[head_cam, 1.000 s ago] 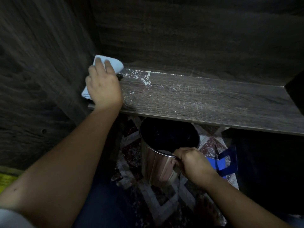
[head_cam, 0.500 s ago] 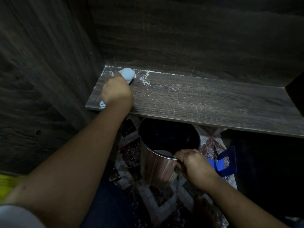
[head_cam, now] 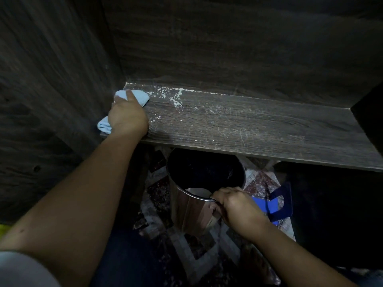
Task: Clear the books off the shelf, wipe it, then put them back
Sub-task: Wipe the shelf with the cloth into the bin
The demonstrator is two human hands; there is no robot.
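Patterned floor [head_cam: 199, 264] fills the near view at 6 o'clock. On it stands a metal bin [head_cam: 186, 212], seemingly tipped a little toward the person, its dark mouth tucked under the front edge of the shelf [head_cam: 259, 129]. The right hand [head_cam: 234, 206], at 5 o'clock, grips the bin's near rim with its fingers curled over it. It probably holds the mouth below the edge so that whatever is swept off drops in. Just beside that hand, toward 4 o'clock, a blue object [head_cam: 279, 204] lies on the floor; what it is cannot be told.

Farther off, the shelf runs long from 9 o'clock to 3 o'clock, its front edge facing the person. No books show on it, so the clearing looks done and wiping is the step in hand. The left hand [head_cam: 128, 117] sits at the shelf's 9 o'clock end, against the side panel [head_cam: 51, 90]. Its fingers are bent over a pale blue cloth [head_cam: 136, 96], holding it down on the board. The cloth is bunched into a roll whose long axis crosses the shelf's depth, from 7 o'clock at the front edge to 1 o'clock near the back. One end pokes out under the wrist, the other past the fingertips. Working from the corner makes sense, since a sweep toward 3 o'clock would gather the dust [head_cam: 176, 98]. These white crumbs are scattered just beyond the cloth, along the seam with the back panel [head_cam: 228, 48].
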